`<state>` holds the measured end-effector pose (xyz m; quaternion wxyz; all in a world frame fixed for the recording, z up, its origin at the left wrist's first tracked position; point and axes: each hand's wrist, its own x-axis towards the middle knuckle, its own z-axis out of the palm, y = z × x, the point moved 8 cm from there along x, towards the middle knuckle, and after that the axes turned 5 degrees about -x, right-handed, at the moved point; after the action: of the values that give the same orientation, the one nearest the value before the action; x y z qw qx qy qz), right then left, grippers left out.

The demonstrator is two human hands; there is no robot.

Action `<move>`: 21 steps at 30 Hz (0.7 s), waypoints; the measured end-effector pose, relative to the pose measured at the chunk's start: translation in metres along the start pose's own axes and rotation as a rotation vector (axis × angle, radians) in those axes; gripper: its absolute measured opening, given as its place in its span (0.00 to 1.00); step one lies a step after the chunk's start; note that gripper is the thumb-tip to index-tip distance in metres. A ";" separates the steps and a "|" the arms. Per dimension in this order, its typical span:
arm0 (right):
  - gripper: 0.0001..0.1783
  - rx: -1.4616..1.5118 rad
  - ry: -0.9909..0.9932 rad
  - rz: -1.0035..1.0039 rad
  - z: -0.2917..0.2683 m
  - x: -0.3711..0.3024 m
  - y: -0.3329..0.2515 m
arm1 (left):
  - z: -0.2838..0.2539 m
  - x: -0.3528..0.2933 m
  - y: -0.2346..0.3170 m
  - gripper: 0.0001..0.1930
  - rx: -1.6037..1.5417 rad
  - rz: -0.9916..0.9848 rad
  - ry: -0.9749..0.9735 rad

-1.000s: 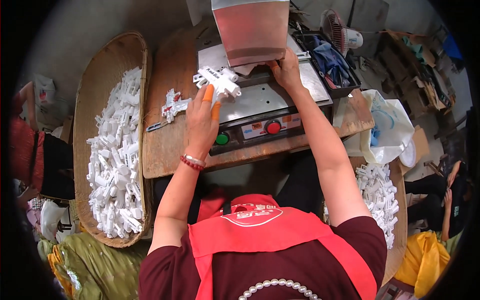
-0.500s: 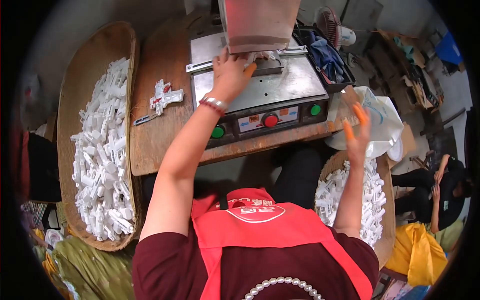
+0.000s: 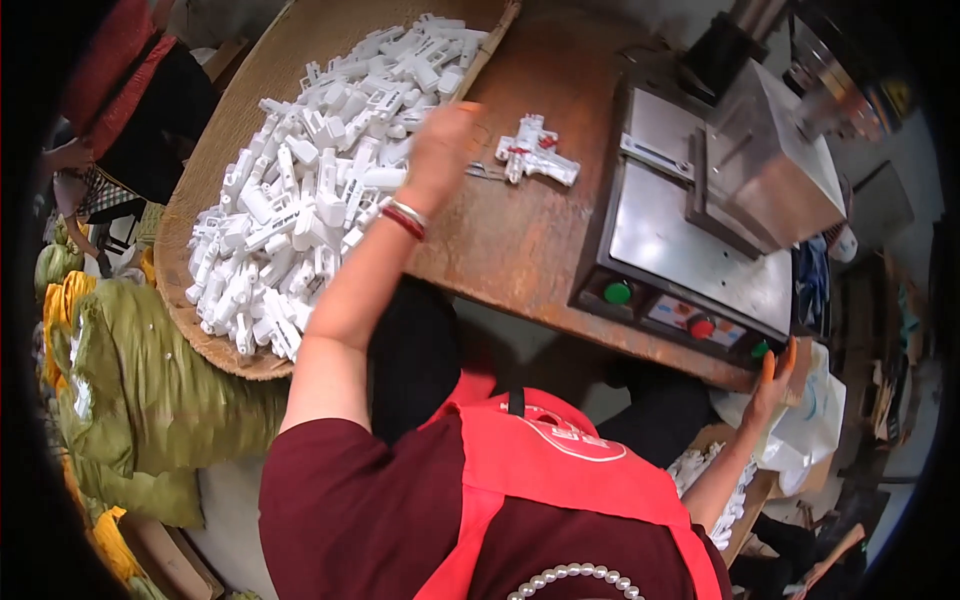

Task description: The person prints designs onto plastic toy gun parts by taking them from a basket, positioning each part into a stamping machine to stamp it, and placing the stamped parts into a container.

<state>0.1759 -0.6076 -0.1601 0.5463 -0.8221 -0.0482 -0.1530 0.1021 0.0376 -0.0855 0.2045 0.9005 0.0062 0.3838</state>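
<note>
My left hand (image 3: 440, 160) is smeared by motion at the right edge of a large woven basket (image 3: 172, 235). That basket holds a heap of white plastic toy-gun-like pieces (image 3: 320, 190), several with dark printing. Whether my left fingers hold a piece cannot be made out. At the front right corner of a metal-topped machine (image 3: 640, 220), my right hand (image 3: 768, 390) has its fingers, with orange coverings, stretched upward beside a green button (image 3: 760, 349); nothing shows in it. A metal box-shaped head (image 3: 785, 165) sits over the machine's top.
On the wooden table (image 3: 500, 250) lies a white pistol-shaped piece with red parts (image 3: 537, 152), beside a small metal tool (image 3: 486, 171). A second heap of white pieces (image 3: 697, 462) is low on the right, near a plastic bag (image 3: 810, 415). Green sacks (image 3: 160, 370) stand left; another person (image 3: 150, 100) is beyond.
The view has swung left. My left hand has left the machine's metal head and moved to the left basket. My right hand has come from the air to the machine's front right green button.
</note>
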 end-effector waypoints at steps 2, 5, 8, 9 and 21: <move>0.32 0.016 0.042 0.013 -0.007 -0.006 0.011 | -0.003 0.007 -0.077 0.24 0.390 -0.201 -0.195; 0.28 -0.045 0.149 -0.005 -0.009 -0.009 0.011 | 0.025 -0.003 -0.137 0.24 0.664 -0.006 -0.451; 0.27 -0.109 0.177 -0.035 0.003 -0.010 -0.003 | 0.039 0.001 -0.169 0.24 0.333 -0.101 -0.489; 0.27 -0.113 0.182 -0.033 0.006 -0.008 -0.006 | 0.029 0.001 -0.177 0.24 0.275 -0.174 -0.405; 0.20 -0.428 -0.041 -0.591 0.098 0.086 -0.108 | 0.089 0.098 0.193 0.33 0.069 -0.169 -0.573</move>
<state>0.2508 -0.4824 -0.0733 0.2931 -0.8712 -0.2615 -0.2945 0.2048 -0.1553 -0.0012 0.1985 0.9748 0.0359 0.0954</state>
